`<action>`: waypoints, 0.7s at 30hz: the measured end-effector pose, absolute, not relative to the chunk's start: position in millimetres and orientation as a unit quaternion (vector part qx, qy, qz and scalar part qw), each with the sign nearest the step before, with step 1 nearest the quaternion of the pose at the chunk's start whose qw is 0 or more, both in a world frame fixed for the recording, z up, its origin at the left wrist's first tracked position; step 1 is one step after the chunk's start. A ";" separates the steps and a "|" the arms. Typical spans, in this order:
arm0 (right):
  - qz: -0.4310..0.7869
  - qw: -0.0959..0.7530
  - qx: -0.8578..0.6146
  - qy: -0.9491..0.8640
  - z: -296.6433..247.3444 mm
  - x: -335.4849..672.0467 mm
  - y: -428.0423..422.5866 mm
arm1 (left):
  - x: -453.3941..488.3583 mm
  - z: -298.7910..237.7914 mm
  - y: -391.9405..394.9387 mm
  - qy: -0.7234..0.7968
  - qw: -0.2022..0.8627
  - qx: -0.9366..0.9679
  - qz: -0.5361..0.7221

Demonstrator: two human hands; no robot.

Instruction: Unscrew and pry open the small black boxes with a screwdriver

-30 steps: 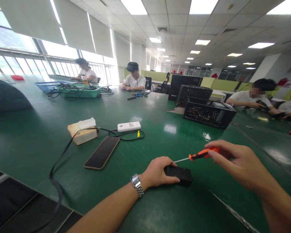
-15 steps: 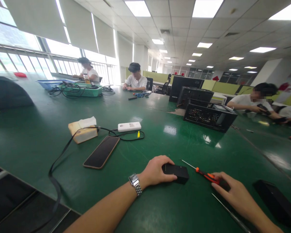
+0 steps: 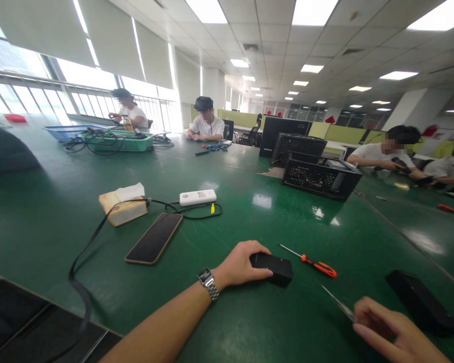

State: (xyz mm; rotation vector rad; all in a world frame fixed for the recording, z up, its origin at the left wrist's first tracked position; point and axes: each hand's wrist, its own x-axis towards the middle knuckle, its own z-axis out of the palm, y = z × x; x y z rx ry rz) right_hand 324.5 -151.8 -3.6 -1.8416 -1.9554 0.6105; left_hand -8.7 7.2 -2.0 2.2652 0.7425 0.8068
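My left hand (image 3: 242, 263), with a metal watch on the wrist, is closed over the near end of a small black box (image 3: 275, 268) that lies flat on the green table (image 3: 212, 312). An orange-handled screwdriver (image 3: 318, 265) lies loose on the table just right of the box, its tip pointing away to the left. My right hand (image 3: 391, 330) is low at the right edge, fingers curled around the near end of a thin metal tool (image 3: 336, 302) that rests on the table.
Another black box (image 3: 419, 302) lies at the right. Ahead on the left are a phone (image 3: 154, 238), a tissue pack (image 3: 123, 204), a white power bank (image 3: 197, 197) and a black cable. Black computer cases (image 3: 320, 177) stand further back. Other people sit around the table.
My right hand lowered the orange screwdriver, laid it on the table beside the box, and drew back to the thin metal tool. My left hand stayed on the black box.
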 end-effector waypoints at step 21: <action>0.169 0.214 -0.615 -0.740 10.1 286.0 -125.0 | -11.5 -2.4 8.8 0.273 0.336 0.848 0.306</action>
